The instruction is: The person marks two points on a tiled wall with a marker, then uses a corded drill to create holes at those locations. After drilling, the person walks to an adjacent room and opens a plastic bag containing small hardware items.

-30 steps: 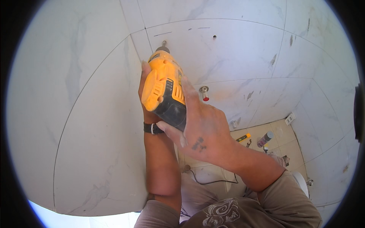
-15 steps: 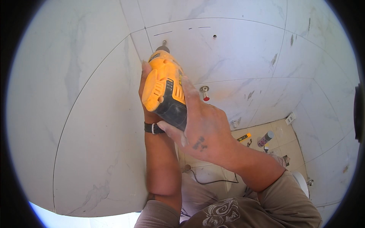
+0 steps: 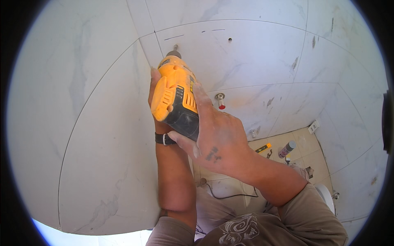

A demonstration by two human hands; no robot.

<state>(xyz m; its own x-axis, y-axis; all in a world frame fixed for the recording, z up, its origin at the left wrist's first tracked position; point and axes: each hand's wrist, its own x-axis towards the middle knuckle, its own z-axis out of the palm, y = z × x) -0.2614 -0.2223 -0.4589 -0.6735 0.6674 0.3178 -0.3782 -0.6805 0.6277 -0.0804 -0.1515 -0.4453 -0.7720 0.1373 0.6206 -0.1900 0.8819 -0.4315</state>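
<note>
A yellow and black power drill (image 3: 174, 88) points up and away from me, its bit (image 3: 175, 47) against the white marbled tile wall (image 3: 262, 53). Whether the tip is inside the tile cannot be made out. My right hand (image 3: 223, 139) is closed round the drill's rear, fingers along its right side and thumb below. On the drill's left side my left hand (image 3: 153, 88) grips it from beneath; most of its fingers are hidden by the body. Short dark pencil marks (image 3: 174, 37) lie just above the bit. A drilled hole (image 3: 230, 39) shows farther right.
Below the hole, a small metal valve (image 3: 220, 101) with a red end juts from the wall. On the beige floor are a yellow level (image 3: 263, 148), a spray can (image 3: 287, 149) and a dark cable (image 3: 232, 197). A side wall (image 3: 102, 156) stands close at left.
The view has shifted very slightly. Drill and both hands keep nearly the same place against the wall, with the grip unchanged.
</note>
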